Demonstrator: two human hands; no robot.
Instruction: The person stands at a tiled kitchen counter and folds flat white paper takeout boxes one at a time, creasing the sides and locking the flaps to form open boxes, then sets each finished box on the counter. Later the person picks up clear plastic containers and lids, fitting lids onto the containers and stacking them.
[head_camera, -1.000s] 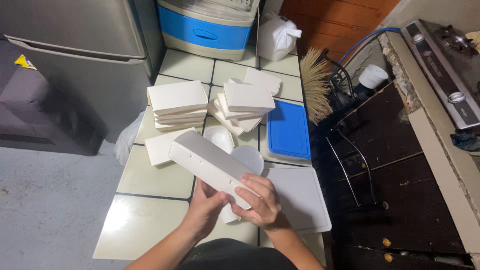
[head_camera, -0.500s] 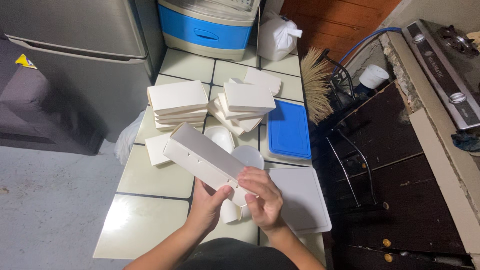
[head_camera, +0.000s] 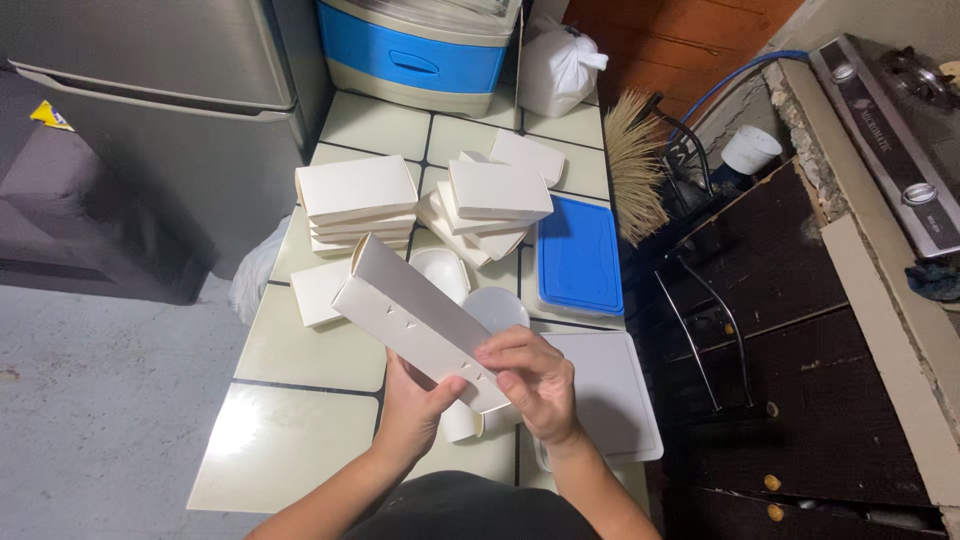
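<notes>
A long white cardboard box blank, partly folded, is held tilted over the tiled floor. My left hand grips its near end from below. My right hand presses on the same end from above, fingers curled over the edge. Under the box lie round white lids. Beyond it are two stacks of folded white boxes, one at the left and one in the middle.
A blue-lidded container and a white tray lid lie to the right. A blue and cream drawer unit, a white bag, a grey fridge and a straw broom surround the tiles.
The box has been turned and lifted slightly, its far end now higher. My right hand's fingers have shifted further over the near end.
</notes>
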